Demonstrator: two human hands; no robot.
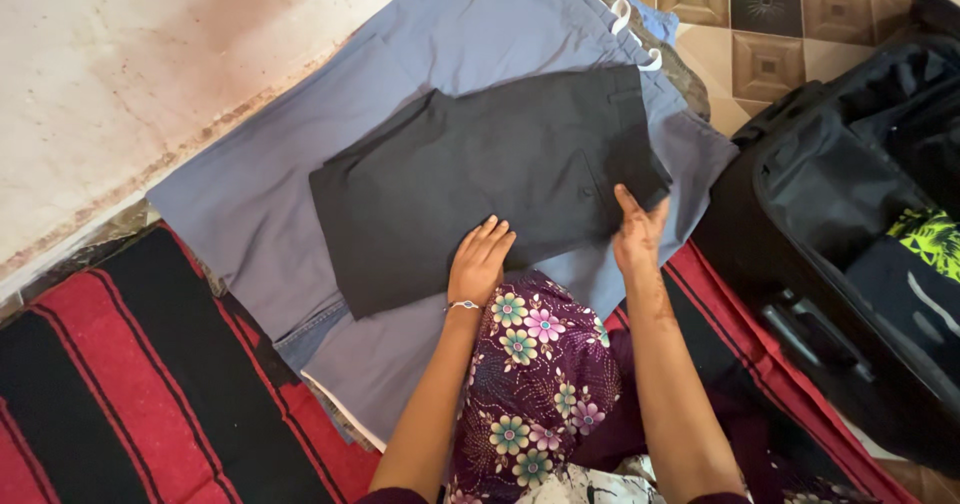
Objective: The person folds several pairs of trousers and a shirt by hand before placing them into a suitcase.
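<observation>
Both hands flat, L hand (480, 262), R hand (637, 231), black shorts (480, 179)

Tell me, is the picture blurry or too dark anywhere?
Head view: mostly sharp and evenly lit; the dark folded trousers under the left hand and right hand show few details, and the open suitcase interior is shadowy.

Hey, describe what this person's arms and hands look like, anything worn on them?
Both forearms are bare up to near the elbows, where the edge of a dark maroon sleeve just shows at the bottom of the view. The left hand has a thin silver-coloured bracelet at the wrist. The right hand shows no jewellery that I can make out. No gloves on either hand.
</observation>
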